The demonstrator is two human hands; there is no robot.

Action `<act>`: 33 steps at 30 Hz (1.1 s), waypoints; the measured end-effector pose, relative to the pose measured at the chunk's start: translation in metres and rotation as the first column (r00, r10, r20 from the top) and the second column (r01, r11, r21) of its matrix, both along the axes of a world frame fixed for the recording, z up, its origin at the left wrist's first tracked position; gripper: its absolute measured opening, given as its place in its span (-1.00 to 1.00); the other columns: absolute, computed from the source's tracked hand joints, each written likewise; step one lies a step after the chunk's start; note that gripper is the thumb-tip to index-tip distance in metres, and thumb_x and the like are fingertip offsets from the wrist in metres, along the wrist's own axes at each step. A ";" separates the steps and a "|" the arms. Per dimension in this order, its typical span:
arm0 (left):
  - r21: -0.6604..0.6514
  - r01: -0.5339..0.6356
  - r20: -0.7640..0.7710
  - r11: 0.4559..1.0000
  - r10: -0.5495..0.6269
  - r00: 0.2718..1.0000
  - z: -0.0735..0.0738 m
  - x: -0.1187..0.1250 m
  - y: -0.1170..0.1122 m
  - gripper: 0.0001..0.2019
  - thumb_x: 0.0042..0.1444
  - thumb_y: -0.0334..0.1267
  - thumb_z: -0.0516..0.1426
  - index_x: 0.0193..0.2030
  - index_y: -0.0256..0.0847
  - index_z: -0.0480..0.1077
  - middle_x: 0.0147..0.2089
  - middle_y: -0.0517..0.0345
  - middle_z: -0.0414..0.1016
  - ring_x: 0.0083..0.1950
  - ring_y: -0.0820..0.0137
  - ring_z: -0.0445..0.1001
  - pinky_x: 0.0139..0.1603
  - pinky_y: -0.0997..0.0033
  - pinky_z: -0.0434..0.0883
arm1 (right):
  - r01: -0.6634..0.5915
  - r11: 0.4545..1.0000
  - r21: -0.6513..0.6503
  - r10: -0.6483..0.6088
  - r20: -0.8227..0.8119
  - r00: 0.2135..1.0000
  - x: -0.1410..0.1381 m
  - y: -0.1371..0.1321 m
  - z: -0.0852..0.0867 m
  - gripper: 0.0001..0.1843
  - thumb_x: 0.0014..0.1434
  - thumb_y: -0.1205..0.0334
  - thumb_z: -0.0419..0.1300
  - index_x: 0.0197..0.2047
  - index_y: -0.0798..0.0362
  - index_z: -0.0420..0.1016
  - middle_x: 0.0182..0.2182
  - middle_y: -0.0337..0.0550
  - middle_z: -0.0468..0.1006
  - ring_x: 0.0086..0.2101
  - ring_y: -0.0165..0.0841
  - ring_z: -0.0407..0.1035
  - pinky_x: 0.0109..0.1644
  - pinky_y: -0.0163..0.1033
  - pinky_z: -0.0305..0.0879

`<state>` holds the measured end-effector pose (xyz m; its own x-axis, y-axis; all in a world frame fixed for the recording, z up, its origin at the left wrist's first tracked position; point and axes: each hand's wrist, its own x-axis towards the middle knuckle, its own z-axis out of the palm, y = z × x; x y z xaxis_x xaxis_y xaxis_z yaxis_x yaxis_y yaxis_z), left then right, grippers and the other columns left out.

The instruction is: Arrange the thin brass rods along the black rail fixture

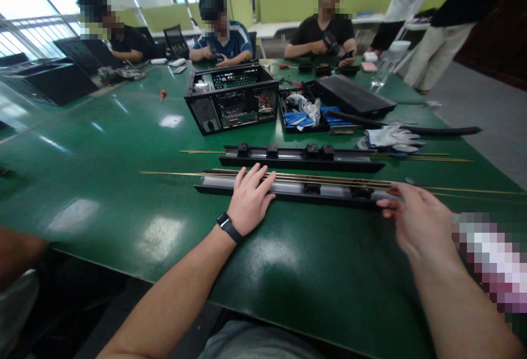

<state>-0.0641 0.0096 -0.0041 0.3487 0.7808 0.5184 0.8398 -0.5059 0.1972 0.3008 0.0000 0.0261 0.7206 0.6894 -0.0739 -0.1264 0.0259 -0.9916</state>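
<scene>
A long black channel with a pale inner face (284, 191) lies across the green table in front of me, with thin brass-coloured rods (329, 180) running along it and past both ends. My left hand (252, 200), wearing a black watch, rests flat on the rods and channel with its fingers spread. At the right end, my right hand (424, 217) has thumb and fingers pinched around the rods; the exact grip is partly hidden. Small black blocks (313, 186) sit inside the channel. Just behind lies a second black channel (288, 165) holding similar blocks and rods.
Beyond the channels stand an open black computer case (242, 104) and a black tray (288, 122) with gloves. White gloves (391, 138), a black tube (436, 130) and a clear bottle (389, 65) are to the right. Several people sit or stand across the table.
</scene>
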 end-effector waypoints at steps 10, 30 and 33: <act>0.015 -0.005 0.006 1.000 0.005 1.000 -0.004 0.000 0.001 -0.48 0.54 -0.35 0.35 0.57 -0.11 0.62 0.64 -0.28 0.62 0.75 -0.16 0.50 0.83 -0.43 0.32 | -0.067 0.998 -0.006 0.067 -0.008 0.998 -0.005 -0.002 0.001 -0.58 -0.06 0.02 0.62 -0.21 0.08 0.71 -0.27 -0.09 0.72 -0.55 -0.41 0.53 -0.61 -0.42 0.28; 0.015 -0.005 0.010 1.000 0.004 1.000 -0.002 0.001 0.001 -0.48 0.53 -0.35 0.34 0.57 -0.10 0.61 0.63 -0.27 0.64 0.74 -0.14 0.52 0.81 -0.44 0.35 | -0.163 0.986 -0.036 0.164 0.004 0.987 -0.007 -0.005 0.004 -0.56 0.07 -0.03 0.66 -0.18 0.10 0.72 -0.23 -0.05 0.73 -0.51 -0.43 0.53 -0.55 -0.44 0.32; 0.014 -0.006 0.013 1.000 0.006 1.000 -0.002 0.001 0.001 -0.48 0.53 -0.35 0.34 0.57 -0.09 0.62 0.63 -0.26 0.64 0.75 -0.14 0.51 0.82 -0.44 0.34 | -0.090 0.996 -0.023 0.090 -0.015 0.996 -0.005 -0.003 0.002 -0.61 0.08 0.02 0.65 -0.19 0.07 0.69 -0.24 -0.09 0.72 -0.54 -0.43 0.52 -0.57 -0.43 0.31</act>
<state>-0.0634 0.0104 -0.0059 0.3373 0.7756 0.5336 0.8400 -0.5039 0.2015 0.2957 -0.0032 0.0285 0.6545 0.7494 -0.1004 -0.1413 -0.0092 -0.9899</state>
